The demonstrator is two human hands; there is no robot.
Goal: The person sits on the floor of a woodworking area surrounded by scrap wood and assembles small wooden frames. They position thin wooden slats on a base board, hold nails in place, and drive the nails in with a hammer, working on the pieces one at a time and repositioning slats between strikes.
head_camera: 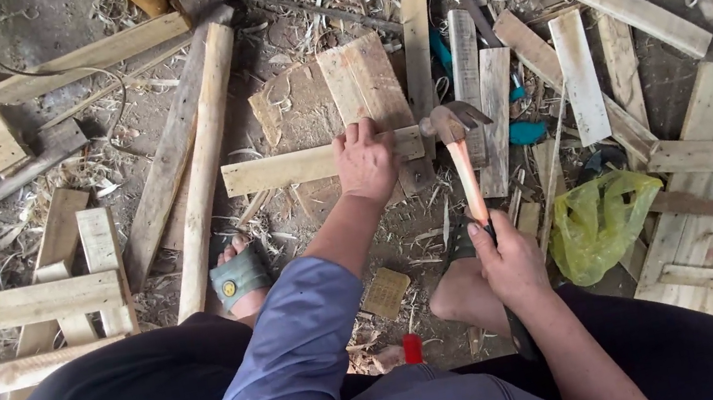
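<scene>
On the littered ground in the middle of the scene, a pale wooden slat (292, 166) lies crosswise over a short upright board (369, 95). The left hand (364, 161) presses down on the slat's right end, fingers spread over it. Just to the right, the right hand (508, 258) is clenched around the handle of a claw hammer (455, 129), whose head sits beside the slat's end. A yellow plastic bag (600, 223) lies further right, a sandalled foot (240, 276) near left.

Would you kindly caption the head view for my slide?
Left hand steadies a wooden slat; right hand grips a claw hammer at its end.
</scene>
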